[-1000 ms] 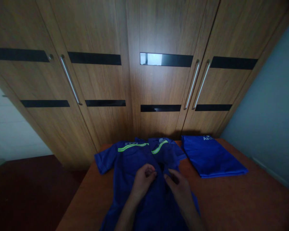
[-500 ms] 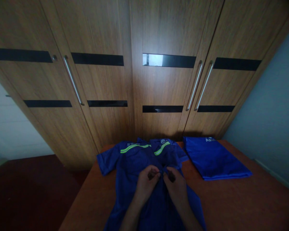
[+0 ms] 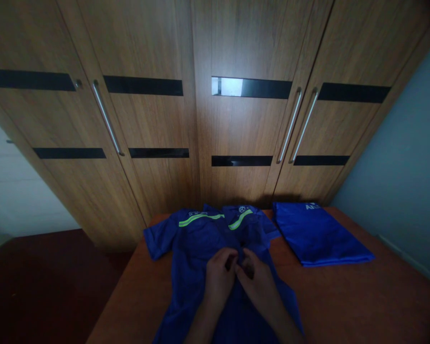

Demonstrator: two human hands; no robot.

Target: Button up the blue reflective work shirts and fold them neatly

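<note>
- Shirt (image 3: 189,248), dark blue and short-sleeved, is laid front up on the desk (image 3: 129,296), its collar end towards the wardrobe (image 3: 236,124) and its lower part run out of view at the near edge.
- Front opening is overlain by both hands at about mid-chest, below the two yellow-green stripes (image 3: 200,218).
- Change noted: the small gap between the fingertips has just been closed, and the right thumb has been brought in against the left fingertips.
- Meaning, as judged: both hands are now being applied to one spot of the opening rather than to two separate edges.
- Left hand (image 3: 218,279): fingers are curled, with thumb and forefinger clamped on cloth at the opening.
- Right hand (image 3: 261,283): fingers are bent inwards, and cloth of the same opening is taken to be pinched by them.
- Whether a button or only fabric is held cannot be told; the spot is dark and partly hidden by the fingers.
- Folded blue item (image 3: 318,239), with pale lettering at its far edge, is placed on the desk to the right of the shirt, beside the right-hand sleeve, and is touched by neither hand.
- Wardrobe doors are seen closed; light is dim.
</note>
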